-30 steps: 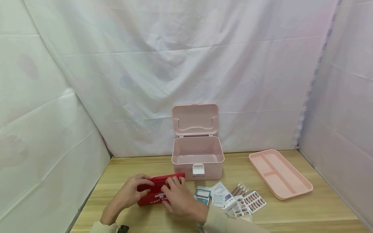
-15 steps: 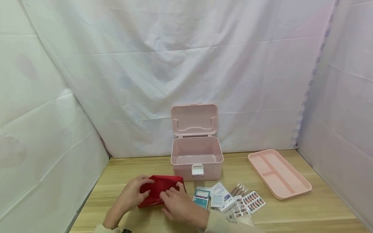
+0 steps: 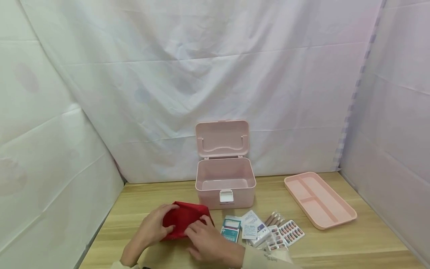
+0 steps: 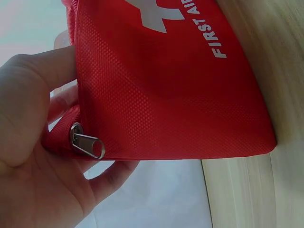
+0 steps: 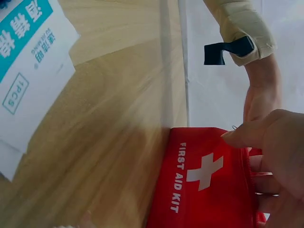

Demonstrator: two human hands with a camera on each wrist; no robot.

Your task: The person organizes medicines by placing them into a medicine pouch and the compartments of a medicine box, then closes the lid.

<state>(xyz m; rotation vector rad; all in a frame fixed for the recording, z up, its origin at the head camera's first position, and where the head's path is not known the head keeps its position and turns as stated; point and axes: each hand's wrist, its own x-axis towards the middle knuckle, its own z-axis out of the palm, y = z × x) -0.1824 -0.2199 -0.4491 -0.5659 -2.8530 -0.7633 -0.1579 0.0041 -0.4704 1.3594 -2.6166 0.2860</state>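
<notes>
A red fabric first aid pouch [image 3: 183,218] stands on the wooden table, its top mouth unzipped and spread wide in the head view. My left hand [image 3: 152,226] grips the pouch's left end, thumb on the near edge and fingers at the far edge. In the left wrist view a metal zipper pull [image 4: 88,144] hangs at that corner. The right hand [image 3: 209,239] holds the rim at the right; in the right wrist view its thumb lies on the front panel beside a white cross [image 5: 205,172], with the fingers inside or behind the rim, which I cannot tell.
Behind the pouch stands an open pink box [image 3: 226,196] with its lid up. To the right lie a teal-and-white packet [image 3: 231,229], white sachets [image 3: 249,231], cotton swabs [image 3: 273,218], capsule blister packs [image 3: 291,232] and a divided pink tray [image 3: 319,201].
Both hands have pulled the pouch's mouth wider apart and tipped its front downward, so the lettering has gone from the head view. The head view has shifted slightly.
</notes>
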